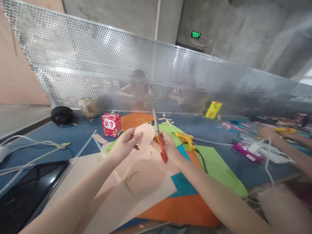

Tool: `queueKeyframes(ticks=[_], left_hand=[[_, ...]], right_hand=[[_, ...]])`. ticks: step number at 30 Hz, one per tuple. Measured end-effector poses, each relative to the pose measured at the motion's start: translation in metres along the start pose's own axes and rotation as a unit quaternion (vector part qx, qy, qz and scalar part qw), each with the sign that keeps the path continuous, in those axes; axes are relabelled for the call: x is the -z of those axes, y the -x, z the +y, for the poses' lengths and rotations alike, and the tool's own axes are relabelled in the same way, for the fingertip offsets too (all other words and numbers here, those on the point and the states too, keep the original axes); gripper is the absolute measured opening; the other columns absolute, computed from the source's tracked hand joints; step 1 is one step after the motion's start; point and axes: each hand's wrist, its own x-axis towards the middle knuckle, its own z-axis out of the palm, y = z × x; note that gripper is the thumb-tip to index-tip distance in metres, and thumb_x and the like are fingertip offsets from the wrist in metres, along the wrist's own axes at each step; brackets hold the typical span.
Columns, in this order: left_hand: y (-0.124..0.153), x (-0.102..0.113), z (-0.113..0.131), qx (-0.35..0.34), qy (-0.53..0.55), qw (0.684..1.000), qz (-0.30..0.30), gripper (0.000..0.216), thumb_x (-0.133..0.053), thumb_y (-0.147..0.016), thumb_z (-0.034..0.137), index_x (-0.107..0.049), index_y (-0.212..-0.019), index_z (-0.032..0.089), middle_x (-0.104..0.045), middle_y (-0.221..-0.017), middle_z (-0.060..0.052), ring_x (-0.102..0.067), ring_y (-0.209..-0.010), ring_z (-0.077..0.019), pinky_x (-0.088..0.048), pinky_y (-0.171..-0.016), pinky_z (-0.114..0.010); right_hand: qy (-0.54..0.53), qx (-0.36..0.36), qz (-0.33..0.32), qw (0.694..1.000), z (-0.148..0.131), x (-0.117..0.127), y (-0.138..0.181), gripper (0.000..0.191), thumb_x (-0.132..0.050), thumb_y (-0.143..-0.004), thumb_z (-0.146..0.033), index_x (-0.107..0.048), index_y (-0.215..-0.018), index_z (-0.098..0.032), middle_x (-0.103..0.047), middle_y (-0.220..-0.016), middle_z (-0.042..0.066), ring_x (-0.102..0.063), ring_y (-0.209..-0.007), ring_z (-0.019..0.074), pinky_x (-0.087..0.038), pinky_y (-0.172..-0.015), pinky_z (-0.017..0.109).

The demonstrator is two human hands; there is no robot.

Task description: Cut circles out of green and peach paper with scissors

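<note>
Between my thumb and fingers, my left hand pinches a small pale pink piece of paper. My right hand is closed around orange-handled scissors, whose blades point up and away from me, just right of the pink piece. Both hands are over a large pale pink sheet on the table. Two thin green paper slivers lie on that sheet. Orange, blue and light green sheets stick out from beneath it.
A yellow glue gun lies right of my hands, its black cord trailing. A red box stands at left, near a black roll. A dark tablet-like panel and white cables lie left. At right are a purple power strip and another person's arm.
</note>
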Motion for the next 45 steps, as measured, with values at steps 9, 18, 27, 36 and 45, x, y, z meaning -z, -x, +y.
queueKeyframes(ticks=[9,18,27,36,45], left_hand=[[0.006,0.001,0.001,0.023,-0.099,0.974,-0.203,0.030,-0.068,-0.069,0.044,-0.068,-0.059,0.017,-0.059,-0.055,0.001,-0.053,-0.053,-0.0124,-0.042,-0.049,-0.022],[0.006,0.012,0.005,0.022,-0.076,0.988,-0.133,0.035,-0.076,-0.064,0.038,-0.058,-0.044,0.016,-0.056,-0.038,0.001,-0.043,-0.033,-0.0071,-0.028,-0.036,-0.019],[0.022,0.003,0.020,-0.073,0.120,0.977,0.161,0.025,-0.069,-0.072,0.039,-0.056,-0.075,0.017,-0.065,-0.052,0.000,-0.057,-0.036,-0.0124,-0.033,-0.035,-0.021],[0.035,-0.004,0.031,-0.076,0.212,0.951,0.211,0.020,-0.072,-0.074,0.029,-0.057,-0.069,0.017,-0.064,-0.046,0.003,-0.056,-0.032,-0.0104,-0.036,-0.033,-0.018],[0.051,-0.022,0.048,-0.024,0.159,0.953,0.257,0.024,-0.072,-0.073,0.036,-0.058,-0.074,0.017,-0.066,-0.045,-0.002,-0.071,-0.050,-0.0235,-0.038,-0.028,-0.018]], right_hand=[[0.004,-0.012,0.024,1.000,-0.019,0.014,-0.001,0.043,-0.079,-0.057,-0.033,-0.041,-0.074,-0.024,-0.052,-0.065,-0.008,-0.053,-0.059,0.0124,-0.044,-0.054,0.025],[-0.016,-0.007,-0.045,0.999,-0.010,0.008,0.001,0.051,-0.083,-0.052,-0.040,-0.042,-0.077,-0.024,-0.051,-0.069,-0.008,-0.052,-0.062,0.0122,-0.044,-0.060,0.027],[-0.006,-0.015,-0.081,0.997,-0.029,0.007,0.022,0.039,-0.074,-0.072,-0.041,-0.040,-0.077,-0.023,-0.046,-0.072,-0.005,-0.047,-0.065,0.0134,-0.041,-0.061,0.028],[0.012,-0.029,-0.169,0.985,-0.034,0.008,0.039,0.031,-0.067,-0.081,-0.038,-0.040,-0.080,-0.024,-0.044,-0.076,-0.005,-0.043,-0.069,0.0143,-0.039,-0.066,0.028],[0.037,-0.050,-0.165,0.984,-0.045,0.006,0.048,0.030,-0.072,-0.076,-0.034,-0.045,-0.083,-0.023,-0.047,-0.077,-0.003,-0.047,-0.070,0.0149,-0.041,-0.066,0.028]])
